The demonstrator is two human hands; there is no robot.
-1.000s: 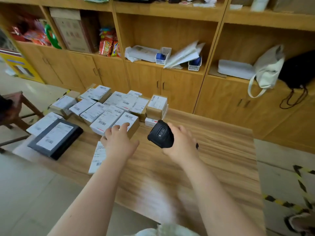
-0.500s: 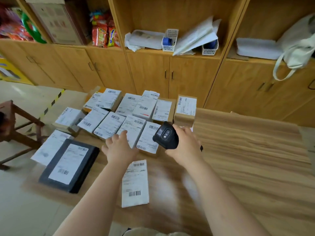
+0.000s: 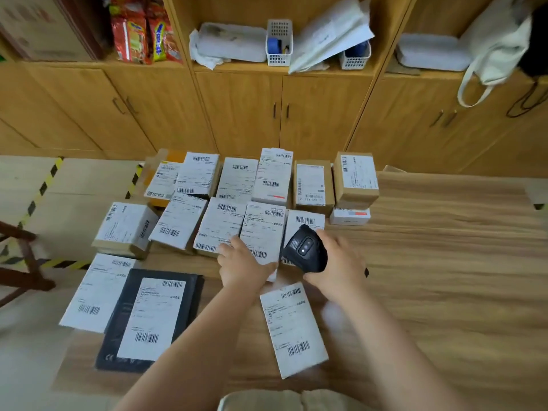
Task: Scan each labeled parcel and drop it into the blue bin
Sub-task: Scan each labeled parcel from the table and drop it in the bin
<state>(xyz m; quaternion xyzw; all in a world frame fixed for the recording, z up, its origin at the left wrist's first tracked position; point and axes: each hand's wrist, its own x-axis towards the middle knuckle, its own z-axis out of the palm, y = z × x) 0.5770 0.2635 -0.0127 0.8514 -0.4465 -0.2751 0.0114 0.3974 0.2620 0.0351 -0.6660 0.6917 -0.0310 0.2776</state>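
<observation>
Several white-labelled parcels lie in rows on the left part of the wooden table (image 3: 444, 262). My left hand (image 3: 243, 265) grips the near end of one white labelled parcel (image 3: 262, 226) in the front row, thumb on its left edge. My right hand (image 3: 338, 262) holds a black handheld scanner (image 3: 305, 250) just right of that parcel, its window facing the labels. A flat white parcel (image 3: 293, 324) lies alone near me, under my forearms. No blue bin is in view.
A black flat parcel (image 3: 151, 318) with a white label and a white envelope (image 3: 98, 292) lie at the table's near left. Wooden cabinets (image 3: 243, 108) with shelves stand behind the table. A dark wooden stool (image 3: 23, 262) is on the floor at left.
The view has tilted down and closer to the parcels. My left hand has slid right onto the front-row parcel and closed on its near end. The scanner stays beside it.
</observation>
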